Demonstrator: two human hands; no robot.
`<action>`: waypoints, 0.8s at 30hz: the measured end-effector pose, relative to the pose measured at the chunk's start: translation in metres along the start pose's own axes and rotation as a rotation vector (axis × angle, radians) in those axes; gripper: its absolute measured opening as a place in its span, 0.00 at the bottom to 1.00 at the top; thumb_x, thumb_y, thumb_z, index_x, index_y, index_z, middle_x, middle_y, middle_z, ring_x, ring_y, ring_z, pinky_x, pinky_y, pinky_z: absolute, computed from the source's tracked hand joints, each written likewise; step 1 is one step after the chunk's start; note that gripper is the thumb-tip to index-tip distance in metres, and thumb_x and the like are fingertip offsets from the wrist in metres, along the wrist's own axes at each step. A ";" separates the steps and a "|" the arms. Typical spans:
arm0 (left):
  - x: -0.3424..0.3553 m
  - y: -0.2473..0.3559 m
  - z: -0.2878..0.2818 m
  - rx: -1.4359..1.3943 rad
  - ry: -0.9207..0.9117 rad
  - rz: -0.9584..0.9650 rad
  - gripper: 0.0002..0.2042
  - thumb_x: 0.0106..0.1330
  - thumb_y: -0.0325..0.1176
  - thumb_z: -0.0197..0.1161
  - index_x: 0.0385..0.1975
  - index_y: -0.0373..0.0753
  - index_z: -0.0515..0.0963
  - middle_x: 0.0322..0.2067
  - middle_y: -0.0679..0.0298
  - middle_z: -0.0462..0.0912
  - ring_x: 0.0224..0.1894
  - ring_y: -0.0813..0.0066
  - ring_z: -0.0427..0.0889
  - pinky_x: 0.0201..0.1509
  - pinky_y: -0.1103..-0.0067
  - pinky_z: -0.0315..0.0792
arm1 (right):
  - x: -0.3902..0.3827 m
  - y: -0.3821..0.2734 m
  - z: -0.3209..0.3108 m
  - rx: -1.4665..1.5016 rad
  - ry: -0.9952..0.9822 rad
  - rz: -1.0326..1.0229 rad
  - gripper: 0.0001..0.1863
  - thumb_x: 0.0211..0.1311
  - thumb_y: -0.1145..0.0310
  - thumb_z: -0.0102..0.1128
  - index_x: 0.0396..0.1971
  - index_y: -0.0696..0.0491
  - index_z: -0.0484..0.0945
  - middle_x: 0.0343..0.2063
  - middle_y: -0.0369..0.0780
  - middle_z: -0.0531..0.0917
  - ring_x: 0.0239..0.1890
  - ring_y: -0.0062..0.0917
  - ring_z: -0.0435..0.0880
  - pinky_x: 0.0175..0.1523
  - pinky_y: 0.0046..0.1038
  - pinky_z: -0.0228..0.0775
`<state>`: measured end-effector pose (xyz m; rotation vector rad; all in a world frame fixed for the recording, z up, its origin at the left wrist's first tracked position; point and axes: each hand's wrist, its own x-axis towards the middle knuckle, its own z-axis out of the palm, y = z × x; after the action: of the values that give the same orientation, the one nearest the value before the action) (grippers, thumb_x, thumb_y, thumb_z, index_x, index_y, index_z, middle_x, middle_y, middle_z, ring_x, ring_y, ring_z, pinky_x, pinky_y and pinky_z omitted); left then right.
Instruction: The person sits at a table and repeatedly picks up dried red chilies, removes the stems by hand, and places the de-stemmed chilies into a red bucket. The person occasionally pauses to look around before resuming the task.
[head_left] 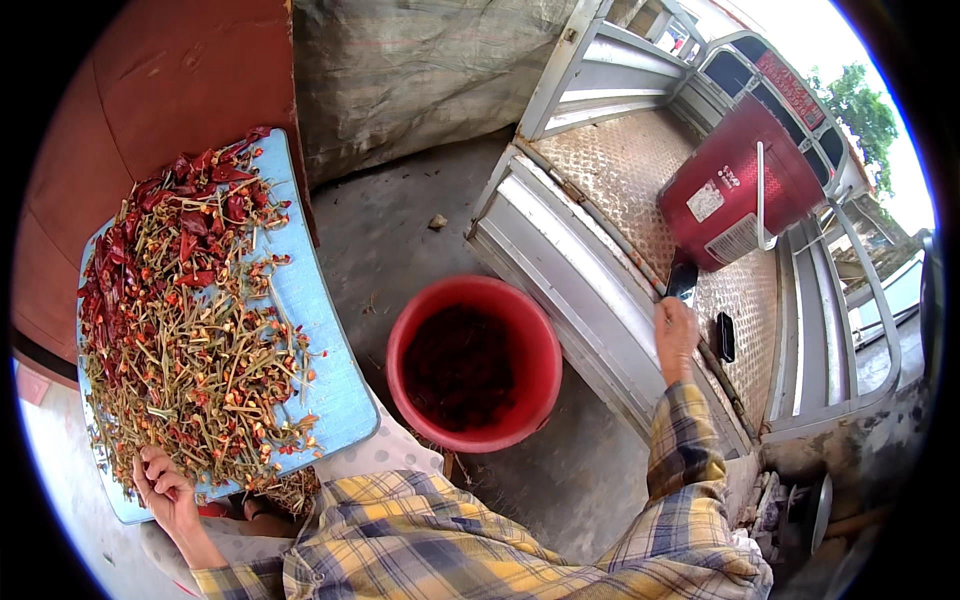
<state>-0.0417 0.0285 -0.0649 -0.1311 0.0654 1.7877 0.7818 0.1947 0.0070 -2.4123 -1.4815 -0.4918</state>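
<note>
Dried red chilies (195,215) lie heaped at the far end of a light blue board (345,385) on my left. Cut stems and chili bits (215,370) cover most of its nearer part. At the board's near edge my left hand (165,490) is closed, fingers curled, with a small red chili piece showing in its palm. My right hand (677,335) is stretched out over the side of a metal truck bed (610,165). Its closed fingers grip the near end of a dark, flat object (682,280) with a shiny face; its kind is unclear.
A red bucket (545,345) with dark contents stands on the floor between board and truck. On the truck bed are a larger dark red bucket (730,190) with a white handle and a small black object (725,337). A brownish sheet (410,85) hangs behind.
</note>
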 end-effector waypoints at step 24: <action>0.011 0.008 0.007 -0.043 -0.039 -0.050 0.08 0.73 0.35 0.51 0.42 0.37 0.65 0.32 0.68 0.67 0.31 0.81 0.65 0.27 0.83 0.62 | -0.007 -0.191 0.012 0.379 -0.010 -0.538 0.25 0.56 0.61 0.59 0.54 0.51 0.70 0.52 0.43 0.74 0.55 0.39 0.73 0.56 0.41 0.65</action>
<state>-0.0524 0.0380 -0.0594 -0.1277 -0.0039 1.7413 0.6094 0.2777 0.0026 -1.7243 -2.0195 -0.2653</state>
